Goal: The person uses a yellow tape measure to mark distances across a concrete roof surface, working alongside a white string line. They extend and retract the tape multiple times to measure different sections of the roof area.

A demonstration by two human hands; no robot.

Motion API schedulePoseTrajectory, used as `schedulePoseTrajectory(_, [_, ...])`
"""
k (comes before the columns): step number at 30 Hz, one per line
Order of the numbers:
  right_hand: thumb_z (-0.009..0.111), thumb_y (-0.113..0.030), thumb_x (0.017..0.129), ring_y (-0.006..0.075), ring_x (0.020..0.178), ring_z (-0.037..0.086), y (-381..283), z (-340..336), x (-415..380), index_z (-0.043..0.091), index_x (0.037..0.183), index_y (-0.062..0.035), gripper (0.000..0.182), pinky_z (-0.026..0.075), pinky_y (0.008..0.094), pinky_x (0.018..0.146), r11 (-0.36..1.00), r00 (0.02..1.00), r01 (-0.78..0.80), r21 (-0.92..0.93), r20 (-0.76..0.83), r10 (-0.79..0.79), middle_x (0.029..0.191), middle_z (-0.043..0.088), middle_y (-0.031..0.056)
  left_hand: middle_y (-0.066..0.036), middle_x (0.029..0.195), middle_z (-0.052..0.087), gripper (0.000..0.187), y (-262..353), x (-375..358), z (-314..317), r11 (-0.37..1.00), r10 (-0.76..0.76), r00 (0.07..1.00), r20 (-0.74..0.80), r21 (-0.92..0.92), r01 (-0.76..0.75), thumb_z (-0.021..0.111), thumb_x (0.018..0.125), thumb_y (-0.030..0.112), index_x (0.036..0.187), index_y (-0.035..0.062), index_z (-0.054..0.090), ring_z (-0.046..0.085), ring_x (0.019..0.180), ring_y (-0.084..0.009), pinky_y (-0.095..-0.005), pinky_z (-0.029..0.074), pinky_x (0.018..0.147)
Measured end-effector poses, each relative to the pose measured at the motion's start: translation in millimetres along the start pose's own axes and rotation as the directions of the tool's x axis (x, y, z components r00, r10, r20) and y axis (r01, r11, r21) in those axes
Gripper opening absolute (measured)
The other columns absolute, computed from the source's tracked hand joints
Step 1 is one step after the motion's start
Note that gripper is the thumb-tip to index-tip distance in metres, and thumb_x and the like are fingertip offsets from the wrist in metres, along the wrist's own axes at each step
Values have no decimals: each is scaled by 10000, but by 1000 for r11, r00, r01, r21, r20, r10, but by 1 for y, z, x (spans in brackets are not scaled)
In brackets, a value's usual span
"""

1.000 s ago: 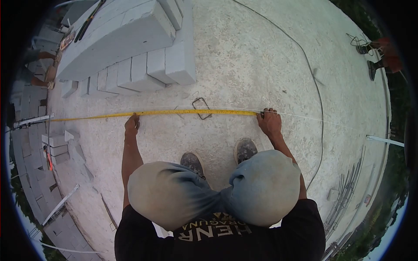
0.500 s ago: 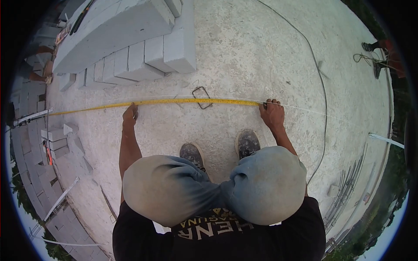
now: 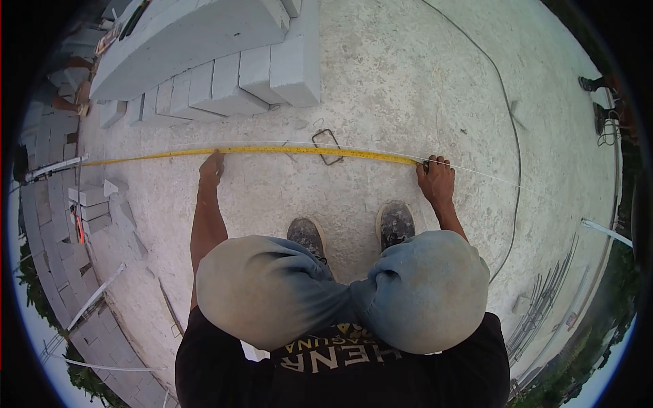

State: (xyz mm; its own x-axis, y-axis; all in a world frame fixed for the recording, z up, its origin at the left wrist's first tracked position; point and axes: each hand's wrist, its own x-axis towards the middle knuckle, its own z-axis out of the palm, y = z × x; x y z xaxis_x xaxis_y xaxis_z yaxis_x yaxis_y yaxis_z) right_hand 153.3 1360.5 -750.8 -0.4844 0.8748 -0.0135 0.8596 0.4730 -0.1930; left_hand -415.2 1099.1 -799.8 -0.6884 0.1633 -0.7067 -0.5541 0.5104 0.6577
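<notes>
Both hands [image 3: 212, 166] seemingly on tape measure [image 3: 299, 151]

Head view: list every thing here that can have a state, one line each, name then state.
tape measure: pulled out, lying flat on the concrete slab.
left hand: pressing the tape down.
right hand: on the slab at the tape's end; grip cannot be made out.
string line: stretched taut beside the tape.
wire loop: lying flat under the tape.
blocks: stacked in rows.
cable: lying loose, curved.
</notes>
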Motion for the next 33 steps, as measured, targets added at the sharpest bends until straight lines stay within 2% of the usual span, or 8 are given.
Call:
schedulePoseTrajectory(11, [587,-281,817,324,863,560,-1,-5,-2,589,843,-19,264,432,455,738,999,1000,8,35,12,-8,860,582,158,26,1087,639,288,-5,8,-8,1000,13,999,33,16,-13,609,877,294,1134,165,598,558,1019,-92,-290,421,837])
schedulePoseTrajectory(13, [594,-265,809,320,853,555,1,-9,-4,589,834,-15,251,430,442,750,993,998,24,119,50,-30,858,579,159,-27,997,599,375,1,-16,-9,981,132,983,128,-156,-111,589,873,286,1198,101,560,565,948,-148,-297,444,787])
schedulePoseTrajectory(16, [605,-264,808,311,867,535,9,-31,-19,584,833,-19,247,422,423,780,976,991,36,216,121,-63,854,556,140,-158,1327,469,416,8,-35,-3,870,136,984,119,-490,-61,443,896,210,1247,-1,367,493,1179,-273,-413,406,977])
schedulePoseTrajectory(19, [607,-310,820,291,870,540,14,-49,-41,588,826,-36,275,425,395,794,965,975,41,259,201,-95,863,558,136,-200,1407,370,503,-2,-49,-10,753,266,960,85,-641,-152,392,910,241,1319,-19,257,363,1312,-307,-414,305,1082])
schedulePoseTrajectory(23, [578,-363,859,307,903,553,2,-55,-56,587,839,-26,338,426,404,803,974,941,34,226,320,-107,879,579,146,-147,1255,475,442,-28,-14,-42,719,284,958,24,-667,-196,453,954,284,1277,-3,365,498,1072,-246,-363,400,951])
schedulePoseTrajectory(27, [551,-394,878,310,908,561,-35,-44,-58,587,876,-29,367,426,405,813,947,931,83,311,316,-185,888,587,151,-29,918,477,295,13,-40,-50,522,493,828,-268,-670,-528,496,958,252,1151,29,482,458,770,-145,-313,415,718])
schedulePoseTrajectory(29, [529,-427,889,317,919,572,-45,-34,-58,591,919,-40,393,440,410,814,950,949,49,310,282,-141,905,597,158,-28,907,482,278,29,-71,-48,547,589,776,-225,-595,-589,495,960,251,1132,33,487,466,778,-149,-314,421,731])
schedulePoseTrajectory(33, [526,-450,883,319,923,588,-31,-17,-58,604,923,-46,413,466,421,787,981,912,-18,193,405,-63,897,606,164,-23,848,469,226,-16,-42,-33,772,475,880,34,-496,-397,477,970,246,1057,38,493,461,767,-160,-320,420,750])
